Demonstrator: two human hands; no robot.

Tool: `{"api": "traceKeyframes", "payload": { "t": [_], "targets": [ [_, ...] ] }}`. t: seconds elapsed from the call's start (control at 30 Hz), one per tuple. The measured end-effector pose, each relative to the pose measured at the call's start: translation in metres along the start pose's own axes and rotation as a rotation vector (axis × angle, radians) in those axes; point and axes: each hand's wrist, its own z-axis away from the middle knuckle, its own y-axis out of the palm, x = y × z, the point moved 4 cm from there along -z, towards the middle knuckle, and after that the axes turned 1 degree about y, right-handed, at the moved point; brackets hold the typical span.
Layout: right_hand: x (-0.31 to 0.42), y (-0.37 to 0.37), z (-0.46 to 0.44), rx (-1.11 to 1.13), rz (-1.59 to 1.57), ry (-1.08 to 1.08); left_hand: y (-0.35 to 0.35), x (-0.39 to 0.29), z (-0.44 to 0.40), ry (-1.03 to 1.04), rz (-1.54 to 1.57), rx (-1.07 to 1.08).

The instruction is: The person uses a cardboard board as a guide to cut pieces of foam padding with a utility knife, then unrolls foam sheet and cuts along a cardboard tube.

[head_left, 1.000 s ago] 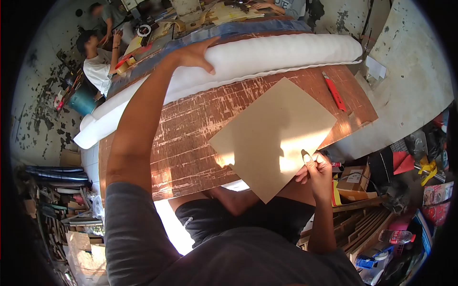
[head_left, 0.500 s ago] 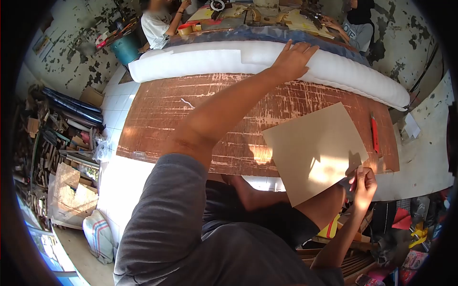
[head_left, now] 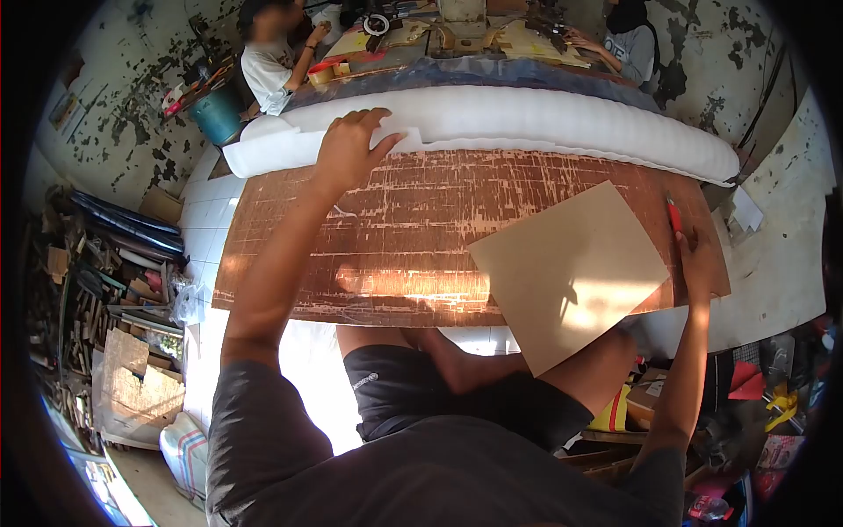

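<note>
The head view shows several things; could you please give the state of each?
Table: surface scuffed
Roll: rolled up, lying along the table's far side
Sheet: unfolded, one corner past the table's edge
Cutter: blade position unclear
Left hand: open, at the roll
Right hand: at the cutter, grip unclear

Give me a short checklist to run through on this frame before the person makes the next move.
1. Right hand at the red cutter: ok, fingers at its near end; firmness of grip cannot tell.
2. Cutter blade retracted: cannot tell, too small.
3. Left hand away from the cutter: ok, it is at the white roll, left of the roll's middle.
4. Brown sheet fully on the table: not ok, its near corner hangs past the near edge.
5. Sheet apart from the roll: ok, bare tabletop shows between them.
</note>
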Motion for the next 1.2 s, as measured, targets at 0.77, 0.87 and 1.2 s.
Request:
{"api": "traceKeyframes", "payload": {
  "t": [0.77, 0.87, 1.2],
  "targets": [
    [-0.004, -0.016, 0.03, 0.231, -0.215, 0.108, 0.084, 0.034, 0.01, 0.0, 0.37, 0.514],
    [-0.004, -0.018, 0.053, 0.113, -0.376, 0.154, 0.094, 0.047, 0.017, -0.029, 0.327, 0.528],
    [0.056, -0.035, 0.131, 0.099, -0.94, 0.609, 0.112, 0.048, 0.037, -0.173, 0.034, 0.493]
  ]
}}
